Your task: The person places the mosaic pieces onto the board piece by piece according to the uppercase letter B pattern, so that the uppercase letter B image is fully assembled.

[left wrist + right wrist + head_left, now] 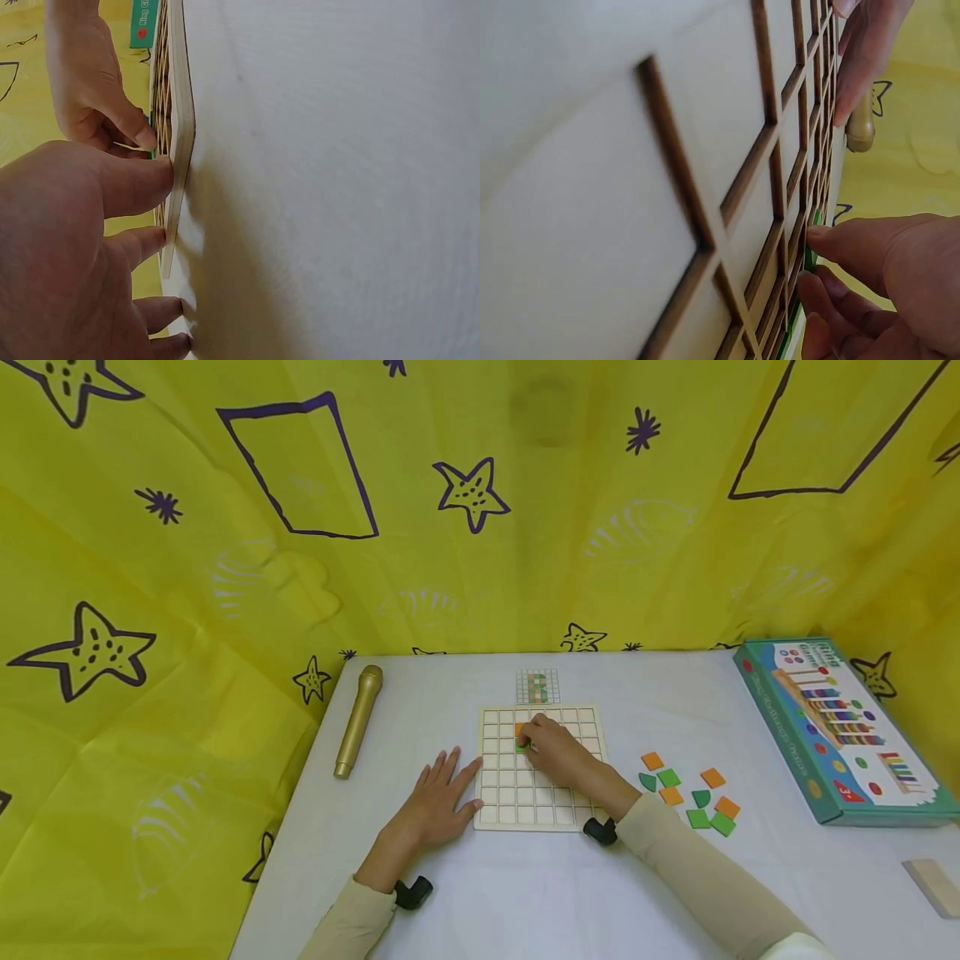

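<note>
The gridded board (507, 815) lies on the tabletop (487, 902); I see the person's right hand (558, 752) pinching a green piece (810, 259) at its eleven o'clock, beside an orange tile (519, 728). The left hand (437, 803), spread and gripping nothing, touches the rim around nine. Off the board, a patterned card (537, 687) lies at twelve, loose tiles (697, 819) near three, a gold microphone (358, 722) just past nine.

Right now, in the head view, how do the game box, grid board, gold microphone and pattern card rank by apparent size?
Largest to smallest:
1. Game box
2. Grid board
3. Gold microphone
4. Pattern card
The last two are closer in area.
</note>
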Tool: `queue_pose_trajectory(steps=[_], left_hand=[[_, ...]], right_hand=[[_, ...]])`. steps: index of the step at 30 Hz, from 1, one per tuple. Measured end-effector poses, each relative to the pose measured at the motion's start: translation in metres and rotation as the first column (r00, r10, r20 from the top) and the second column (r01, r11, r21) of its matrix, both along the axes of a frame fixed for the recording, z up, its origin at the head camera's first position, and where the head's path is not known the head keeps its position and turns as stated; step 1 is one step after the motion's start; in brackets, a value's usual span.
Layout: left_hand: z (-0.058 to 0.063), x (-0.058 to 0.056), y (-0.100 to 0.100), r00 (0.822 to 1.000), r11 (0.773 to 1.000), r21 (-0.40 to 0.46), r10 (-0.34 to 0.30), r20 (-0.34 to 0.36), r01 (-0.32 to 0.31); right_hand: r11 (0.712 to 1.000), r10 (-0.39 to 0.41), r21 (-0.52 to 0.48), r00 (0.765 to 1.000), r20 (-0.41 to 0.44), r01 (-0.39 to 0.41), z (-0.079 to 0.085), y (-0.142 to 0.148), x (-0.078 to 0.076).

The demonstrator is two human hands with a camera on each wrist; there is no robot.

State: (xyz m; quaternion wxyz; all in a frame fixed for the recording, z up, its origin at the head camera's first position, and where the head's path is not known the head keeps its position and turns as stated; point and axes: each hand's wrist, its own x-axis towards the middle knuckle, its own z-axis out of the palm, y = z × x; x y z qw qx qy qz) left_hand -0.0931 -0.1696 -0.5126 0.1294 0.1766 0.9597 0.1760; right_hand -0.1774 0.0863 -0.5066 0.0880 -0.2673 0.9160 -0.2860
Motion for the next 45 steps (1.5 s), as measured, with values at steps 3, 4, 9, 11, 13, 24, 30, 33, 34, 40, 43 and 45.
queue_pose_trajectory(steps=[3, 4, 9, 11, 13, 24, 30, 33, 34, 40, 43, 45], left_hand=[[0.000, 0.000, 0.001, 1.000, 1.000, -0.001, 0.003, 0.006, -0.003], [0.000, 0.000, 0.001, 1.000, 1.000, -0.001, 0.004, 0.008, -0.004], [0.000, 0.000, 0.002, 1.000, 1.000, 0.002, 0.004, 0.015, -0.004], [0.000, 0.000, 0.002, 1.000, 1.000, -0.001, 0.005, 0.016, -0.005], [0.000, 0.000, 0.003, 1.000, 1.000, -0.003, 0.006, 0.017, -0.006], [0.001, 0.000, 0.002, 1.000, 1.000, -0.007, -0.005, 0.016, 0.005], [0.000, 0.000, 0.001, 1.000, 1.000, -0.014, 0.005, 0.024, -0.005], [0.000, 0.000, 0.001, 1.000, 1.000, -0.023, 0.007, 0.028, -0.006], [-0.001, 0.000, 0.001, 1.000, 1.000, -0.021, 0.007, 0.024, -0.007], [0.000, 0.000, 0.000, 1.000, 1.000, -0.003, 0.006, 0.018, -0.006], [0.001, 0.000, 0.000, 1.000, 1.000, -0.009, 0.002, 0.020, -0.002], [0.002, 0.000, 0.001, 1.000, 1.000, -0.009, 0.001, 0.019, -0.001]], right_hand=[[1.000, -0.010, 0.008, 1.000, -0.014, 0.010, 0.000, 0.000, 0.001], [1.000, -0.012, 0.010, 1.000, -0.023, 0.012, 0.000, 0.000, 0.002], [1.000, -0.002, 0.005, 0.998, -0.064, 0.003, 0.000, 0.004, 0.004], [1.000, -0.009, -0.003, 0.998, -0.057, 0.009, 0.001, 0.008, 0.005], [1.000, -0.024, -0.009, 0.999, -0.035, 0.024, 0.003, 0.014, 0.006], [0.977, -0.209, 0.058, 0.977, 0.049, 0.206, 0.018, 0.092, 0.010], [0.938, -0.332, 0.156, 0.930, 0.155, 0.309, 0.022, 0.131, 0.019], [0.909, -0.398, 0.217, 0.895, 0.204, 0.355, 0.022, 0.144, 0.023], [0.901, -0.413, 0.234, 0.884, 0.216, 0.364, 0.022, 0.147, 0.024], [0.911, -0.392, 0.238, 0.887, 0.245, 0.337, 0.023, 0.158, 0.025], [0.927, -0.362, 0.197, 0.897, 0.253, 0.318, 0.021, 0.159, 0.025], [0.936, -0.345, 0.161, 0.904, 0.253, 0.313, 0.020, 0.160, 0.026]])
